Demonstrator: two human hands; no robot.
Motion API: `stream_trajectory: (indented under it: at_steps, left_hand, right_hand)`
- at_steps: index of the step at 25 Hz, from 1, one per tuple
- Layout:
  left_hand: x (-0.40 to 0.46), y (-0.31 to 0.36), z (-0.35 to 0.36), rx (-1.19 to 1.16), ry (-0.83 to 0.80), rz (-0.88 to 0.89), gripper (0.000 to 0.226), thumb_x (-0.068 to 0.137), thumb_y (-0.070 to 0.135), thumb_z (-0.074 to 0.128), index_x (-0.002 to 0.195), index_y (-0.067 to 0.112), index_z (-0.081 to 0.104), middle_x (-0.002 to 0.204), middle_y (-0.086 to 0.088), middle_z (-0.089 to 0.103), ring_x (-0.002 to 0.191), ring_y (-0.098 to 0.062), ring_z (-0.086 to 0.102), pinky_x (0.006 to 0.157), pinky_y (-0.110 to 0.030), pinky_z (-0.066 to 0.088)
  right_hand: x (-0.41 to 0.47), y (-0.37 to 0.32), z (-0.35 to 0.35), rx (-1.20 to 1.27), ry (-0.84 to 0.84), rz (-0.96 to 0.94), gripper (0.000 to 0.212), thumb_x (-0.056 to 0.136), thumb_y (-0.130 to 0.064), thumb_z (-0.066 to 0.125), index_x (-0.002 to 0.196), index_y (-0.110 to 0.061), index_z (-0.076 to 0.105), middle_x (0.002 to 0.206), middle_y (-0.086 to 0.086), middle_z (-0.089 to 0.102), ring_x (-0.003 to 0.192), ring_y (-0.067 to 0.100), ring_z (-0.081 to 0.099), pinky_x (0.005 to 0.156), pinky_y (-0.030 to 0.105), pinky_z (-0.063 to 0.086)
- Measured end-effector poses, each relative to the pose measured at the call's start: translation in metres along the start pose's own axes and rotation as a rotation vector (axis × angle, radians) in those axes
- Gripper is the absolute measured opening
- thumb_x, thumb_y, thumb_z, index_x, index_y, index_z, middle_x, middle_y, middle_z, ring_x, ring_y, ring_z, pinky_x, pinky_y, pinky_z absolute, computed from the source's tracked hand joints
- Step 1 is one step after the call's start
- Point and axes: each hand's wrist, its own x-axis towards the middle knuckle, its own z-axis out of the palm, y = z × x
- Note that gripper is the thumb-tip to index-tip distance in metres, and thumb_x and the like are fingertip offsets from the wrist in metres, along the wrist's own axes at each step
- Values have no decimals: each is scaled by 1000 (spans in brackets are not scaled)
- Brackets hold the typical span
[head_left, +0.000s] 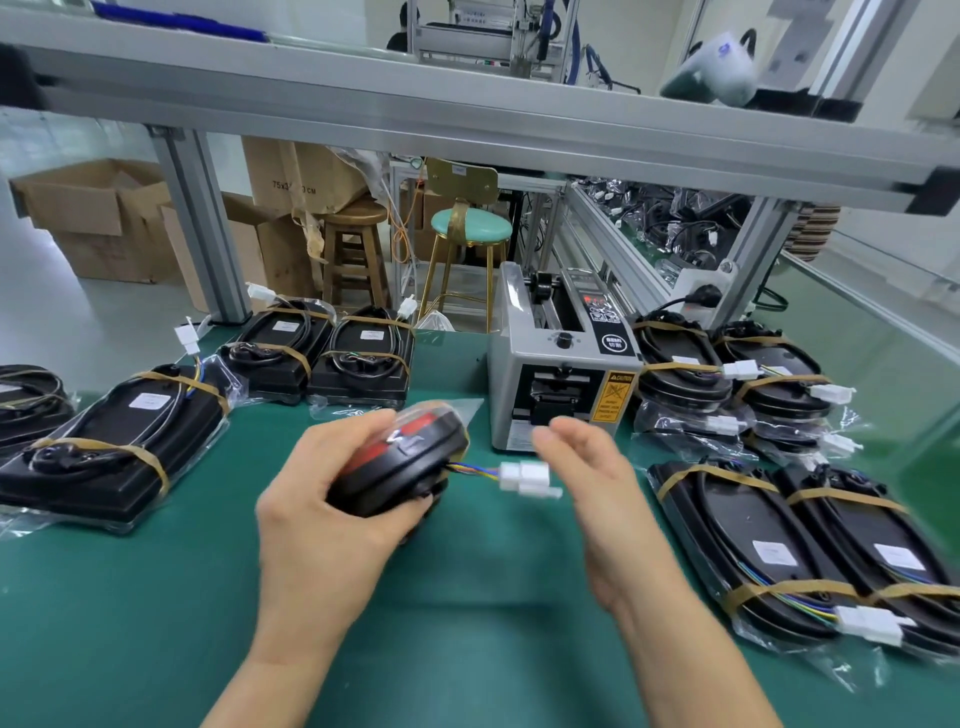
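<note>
My left hand (317, 514) grips a black lamp unit with a red lens (410, 457), wrapped in clear plastic, a little above the green mat (467, 613). Coloured wires leave its right end and finish in white connectors (527, 478), which hang free in the air. My right hand (602, 493) hovers just right of those connectors, blurred, with fingers relaxed and holding nothing. Straight behind stands the grey tape dispenser machine (563, 379).
Bagged black units bound with brown tape lie in groups at the left (114, 452), back centre (322, 358), back right (727, 374) and near right (810, 551). An aluminium frame post (208, 234) and shelf rail cross above. Stools and cardboard boxes stand beyond the bench edge.
</note>
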Motion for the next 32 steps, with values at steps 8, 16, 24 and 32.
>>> stream_trajectory:
  at_steps: [8,16,24,32]
  left_hand:
    - [1,-33,2,-947,-65,-438,58,51,-2,66,107,16,69,103,-4,72,99,-21,64,88,-29,53]
    - [30,-30,-43,-494,-292,-462,49,70,35,59,117,25,65,124,8,64,119,-7,55,102,-32,35]
    - [27,-14,-17,34,-283,-374,17,75,12,76,71,29,75,77,8,71,73,-8,62,75,-26,46]
    - [20,-20,-9,-284,-178,-487,25,83,-3,62,78,19,73,83,-3,68,63,-7,56,61,-11,46]
  right_hand:
    - [17,-8,-5,-679,-429,-367,78,63,-26,87,130,-32,48,124,-14,55,117,3,51,106,26,38]
    - [26,-3,-12,-1175,-288,-652,61,65,-26,81,121,-28,56,112,-12,54,104,13,42,82,30,26]
    - [24,-4,3,-1120,-389,-661,61,64,-44,76,120,-30,55,113,-15,54,109,8,40,92,26,20]
    - [28,-11,28,-1047,-203,-443,38,68,-69,66,86,-36,62,94,-14,63,101,6,51,106,39,18]
